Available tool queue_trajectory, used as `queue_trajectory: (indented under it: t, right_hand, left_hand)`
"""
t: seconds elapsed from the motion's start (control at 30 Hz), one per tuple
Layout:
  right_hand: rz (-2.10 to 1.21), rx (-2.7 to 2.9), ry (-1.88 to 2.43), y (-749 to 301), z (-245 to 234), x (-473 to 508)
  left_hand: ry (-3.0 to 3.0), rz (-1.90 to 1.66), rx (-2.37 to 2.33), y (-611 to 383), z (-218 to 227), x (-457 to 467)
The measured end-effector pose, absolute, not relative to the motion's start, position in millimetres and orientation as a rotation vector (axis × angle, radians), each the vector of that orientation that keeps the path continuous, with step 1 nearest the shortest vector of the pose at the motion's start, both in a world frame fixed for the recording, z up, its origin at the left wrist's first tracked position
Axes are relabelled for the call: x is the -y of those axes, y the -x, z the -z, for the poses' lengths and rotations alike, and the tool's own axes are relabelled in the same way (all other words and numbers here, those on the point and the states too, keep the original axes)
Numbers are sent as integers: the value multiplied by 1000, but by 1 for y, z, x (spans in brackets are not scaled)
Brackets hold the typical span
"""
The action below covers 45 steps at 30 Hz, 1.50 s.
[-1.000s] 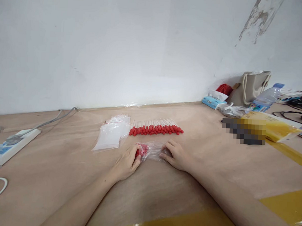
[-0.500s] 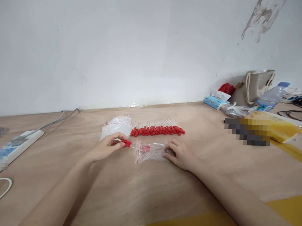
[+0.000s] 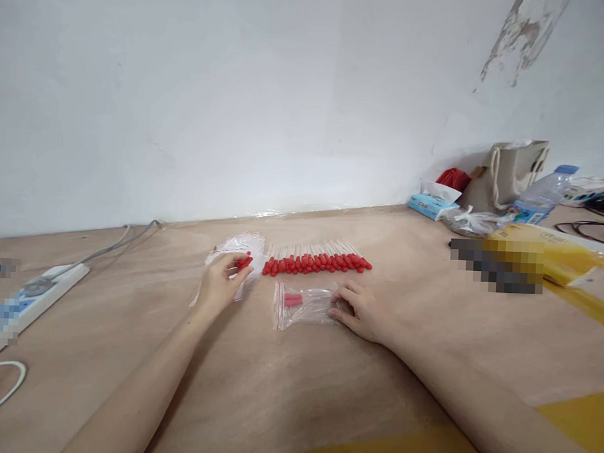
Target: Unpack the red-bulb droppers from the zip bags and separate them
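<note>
My left hand (image 3: 220,283) pinches a few red-tipped sticks (image 3: 245,260) over a stack of clear zip bags (image 3: 241,242); their red ends show at the fingertips. Another zip bag (image 3: 311,314) lies flat in front of me, its red-lined mouth facing left. Inside it, near the mouth, are red tips (image 3: 293,299). At this bag's right end, the curled fingers of my right hand (image 3: 363,312) hold the plastic. Behind the bag lies a long row of red-tipped sticks (image 3: 318,262), red heads toward me and pale shafts toward the wall.
A power strip (image 3: 38,302) with a grey cable lies at the left. Along the right stand a tissue pack (image 3: 430,204), a cloth bag (image 3: 507,175), a plastic bottle (image 3: 546,194) and a yellow packet (image 3: 556,254). The wall rises behind the table.
My left hand has drawn back from the bag's mouth, up and left over the bag stack, with the red-tipped sticks still in its fingers. My right hand stays at the bag.
</note>
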State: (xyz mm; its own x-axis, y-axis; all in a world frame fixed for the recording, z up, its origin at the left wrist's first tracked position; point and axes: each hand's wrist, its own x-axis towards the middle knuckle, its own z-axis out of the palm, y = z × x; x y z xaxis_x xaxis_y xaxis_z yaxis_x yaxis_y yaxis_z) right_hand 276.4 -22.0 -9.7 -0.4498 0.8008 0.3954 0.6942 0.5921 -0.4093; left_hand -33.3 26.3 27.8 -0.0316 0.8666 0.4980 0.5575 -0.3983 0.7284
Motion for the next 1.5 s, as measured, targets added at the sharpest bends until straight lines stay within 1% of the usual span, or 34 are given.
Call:
queue_trajectory:
  t: [0.17,0.33,0.43,0.57,0.63,0.73,0.9,1.2,1.33,1.5]
  right_hand:
    - [-227,2261,1153,-276,12,20]
    - [-234,2262,1149,-276,13,20]
    - [-233,2270,1151,-276,12,20]
    - [-199,2275,1135,-276,12,21]
    - [-189,2278,1116,-276,12,21]
    - [-200,2285,1084,-277,12,20]
    - [-253,2322,985,-278,9,19]
    - [-249,2317,1002,-279,4,21]
    - [-256,2335,1019,-279,7,20]
    - [-266,2332,1022,-280,8,19]
  left_hand:
    - [-2336,-1173,-1567,27,-7,-29]
    - [-2447,-926,-1674,30,-3,-33]
    - [-2506,-901,-1663,29,-8,-30]
    - [-2627,-1008,-1728,18,-19,-10]
    - [-2575,-1078,-1654,9,-19,3]
    - [-2390,-1093,-1485,-4,-8,17]
    - [-2272,-986,-1413,-19,3,19]
    - [-2330,-831,-1366,-20,1,18]
    - [-2286,-836,-1327,-18,-6,20]
    - [-2031,-831,-1167,-7,-22,14]
